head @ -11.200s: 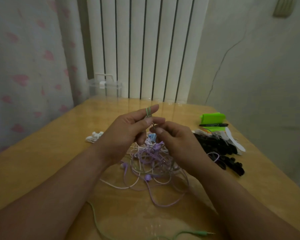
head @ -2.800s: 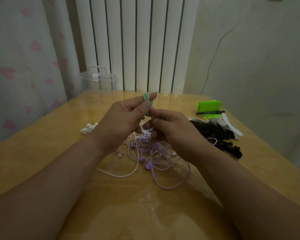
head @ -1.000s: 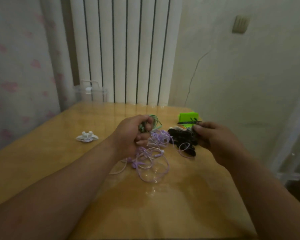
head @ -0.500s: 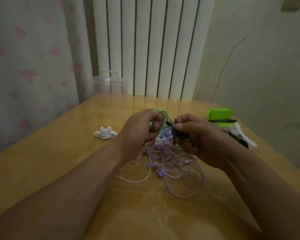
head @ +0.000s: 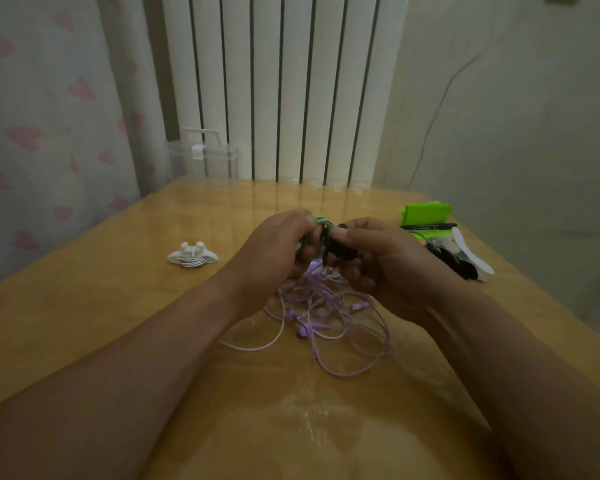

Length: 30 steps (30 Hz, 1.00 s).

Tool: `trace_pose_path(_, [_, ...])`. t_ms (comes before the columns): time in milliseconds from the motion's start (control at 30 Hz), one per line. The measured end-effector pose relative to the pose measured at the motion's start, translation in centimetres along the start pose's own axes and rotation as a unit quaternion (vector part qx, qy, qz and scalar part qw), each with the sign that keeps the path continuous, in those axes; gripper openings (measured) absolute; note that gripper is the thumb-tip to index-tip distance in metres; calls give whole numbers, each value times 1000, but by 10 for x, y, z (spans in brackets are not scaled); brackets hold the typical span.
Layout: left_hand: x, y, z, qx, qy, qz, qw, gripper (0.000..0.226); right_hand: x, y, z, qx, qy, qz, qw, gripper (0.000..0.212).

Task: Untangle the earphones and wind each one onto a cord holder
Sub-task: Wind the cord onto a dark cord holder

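Coils of thin green earphone cord (head: pixel 321 221) sit gripped in the left hand (head: pixel 274 251), touching a small black plastic cord holder (head: pixel 342 251) pinched by the right hand (head: pixel 385 268). Both hands meet just above a tangle of pale purple earphones (head: pixel 329 317) on the glossy wooden tabletop (head: pixel 101 306). A white wound earphone set (head: pixel 193 256) lies well to the left.
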<state>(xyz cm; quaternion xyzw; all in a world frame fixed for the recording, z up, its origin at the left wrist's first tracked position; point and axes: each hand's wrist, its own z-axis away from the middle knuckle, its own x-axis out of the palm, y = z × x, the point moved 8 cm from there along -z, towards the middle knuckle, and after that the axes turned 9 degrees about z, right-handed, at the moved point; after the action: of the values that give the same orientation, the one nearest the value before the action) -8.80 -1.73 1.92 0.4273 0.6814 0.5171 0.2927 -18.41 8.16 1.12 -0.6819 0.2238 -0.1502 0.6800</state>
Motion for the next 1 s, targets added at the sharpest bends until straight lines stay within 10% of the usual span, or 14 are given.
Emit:
trace_pose_path(667, [42, 38, 29, 278, -19, -259, 925, 20, -1, -48, 38, -315, 247, 227, 888, 20])
trace_pose_path(1000, [53, 38, 33, 309, -18, -381, 871, 43, -12, -29, 32, -164, 230, 115, 952, 23])
